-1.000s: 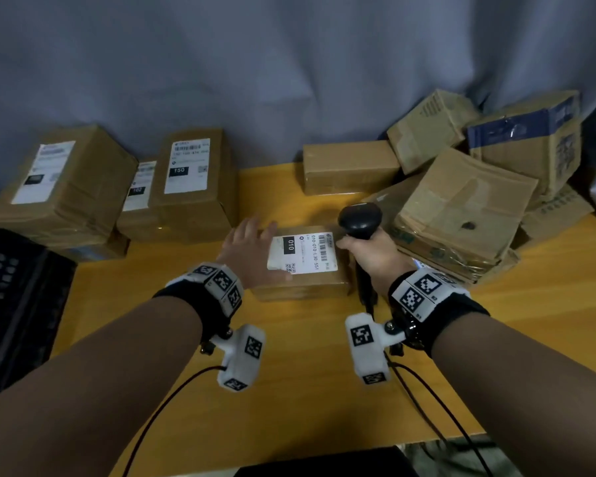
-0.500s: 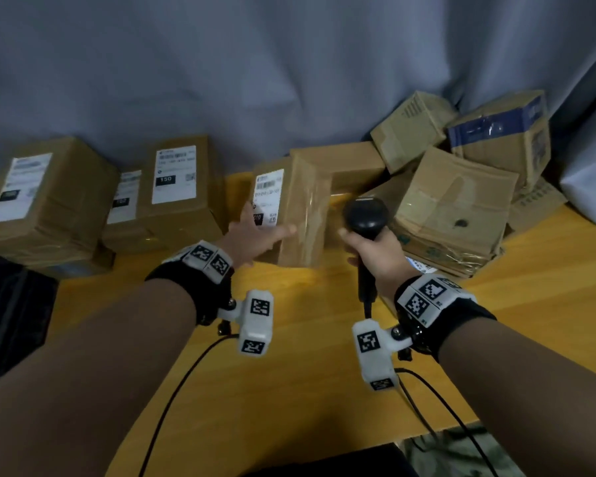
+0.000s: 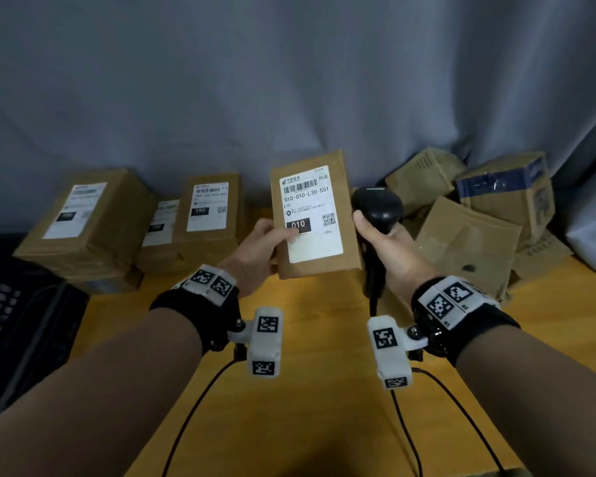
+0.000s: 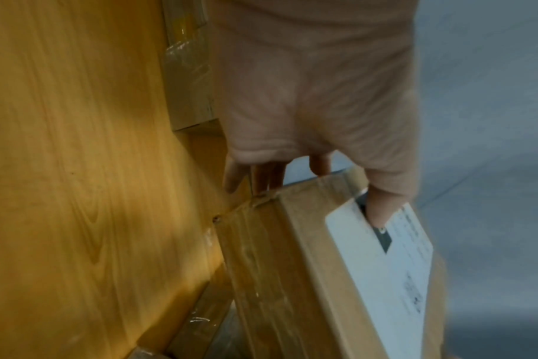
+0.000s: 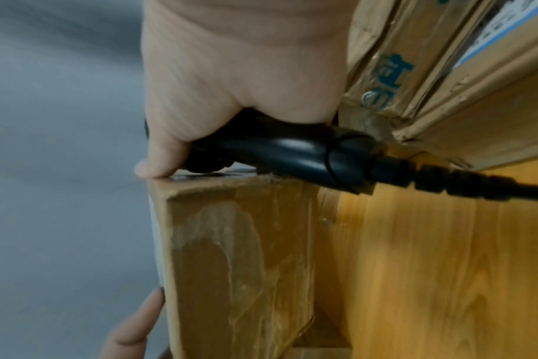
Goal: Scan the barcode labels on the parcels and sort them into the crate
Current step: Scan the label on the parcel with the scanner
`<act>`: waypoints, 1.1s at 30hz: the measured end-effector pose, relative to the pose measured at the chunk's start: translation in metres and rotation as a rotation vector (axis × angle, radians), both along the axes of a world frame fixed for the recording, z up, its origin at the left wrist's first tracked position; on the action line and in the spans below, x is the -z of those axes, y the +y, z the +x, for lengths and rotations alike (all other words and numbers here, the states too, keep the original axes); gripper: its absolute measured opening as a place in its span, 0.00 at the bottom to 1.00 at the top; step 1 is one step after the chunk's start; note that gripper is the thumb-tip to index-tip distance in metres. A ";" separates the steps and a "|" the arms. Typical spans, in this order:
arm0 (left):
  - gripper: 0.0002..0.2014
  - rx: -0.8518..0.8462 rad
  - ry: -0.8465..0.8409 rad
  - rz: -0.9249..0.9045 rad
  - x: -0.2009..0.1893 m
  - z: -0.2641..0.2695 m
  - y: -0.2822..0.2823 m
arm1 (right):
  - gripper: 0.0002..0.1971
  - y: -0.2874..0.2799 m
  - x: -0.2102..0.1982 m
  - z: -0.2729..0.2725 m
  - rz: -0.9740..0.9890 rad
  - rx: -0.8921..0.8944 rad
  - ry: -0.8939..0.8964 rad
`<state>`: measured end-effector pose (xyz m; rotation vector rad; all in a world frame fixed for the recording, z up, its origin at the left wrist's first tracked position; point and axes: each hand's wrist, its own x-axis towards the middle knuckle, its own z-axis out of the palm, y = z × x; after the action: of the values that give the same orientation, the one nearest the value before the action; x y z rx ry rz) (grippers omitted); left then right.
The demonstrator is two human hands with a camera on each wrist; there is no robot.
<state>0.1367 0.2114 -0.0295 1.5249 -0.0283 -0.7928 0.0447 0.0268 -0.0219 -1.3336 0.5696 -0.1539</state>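
The left hand (image 3: 255, 253) grips the parcel (image 3: 315, 215) at its lower left edge, thumb (image 4: 381, 206) pressed on the white label (image 3: 310, 215) and the other fingers curled behind the box. The right hand (image 3: 389, 249) is clenched round the scanner (image 3: 377, 208), whose black head sits just beside the parcel's right edge at frame centre.

A second ago the parcel lay flat on the table (image 3: 324, 339) with the left hand resting on it; half a second ago it was tipped on edge with its label turned to the left. Now it is lifted clear of the table and stood upright, label facing the head camera, barcode at the top. The scanner has stayed in the same fist but risen with it.

That probably means the label is being read or checked: its large "010" is plainly legible. Whether the scan has registered cannot be told. Dropping it in the crate (image 3: 18, 325), the dark shape at the left edge, is not yet done.

Labelled boxes (image 3: 90, 218) stand at centre left; a pile (image 3: 479, 232) of others waits at right.
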 end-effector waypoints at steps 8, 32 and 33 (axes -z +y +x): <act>0.20 0.004 0.053 -0.079 -0.021 0.011 0.018 | 0.19 0.015 -0.018 0.011 0.075 -0.006 -0.036; 0.51 -0.024 -0.300 0.174 -0.038 0.055 -0.006 | 0.06 0.011 -0.141 0.028 -0.345 -0.235 0.149; 0.52 -0.025 -0.305 0.177 -0.036 0.056 -0.005 | 0.06 0.011 -0.141 0.025 -0.353 -0.227 0.166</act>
<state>0.1929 0.2059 0.0069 1.8001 -0.1679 -0.5477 0.0697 0.0377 0.1193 -1.7556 0.5406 0.0465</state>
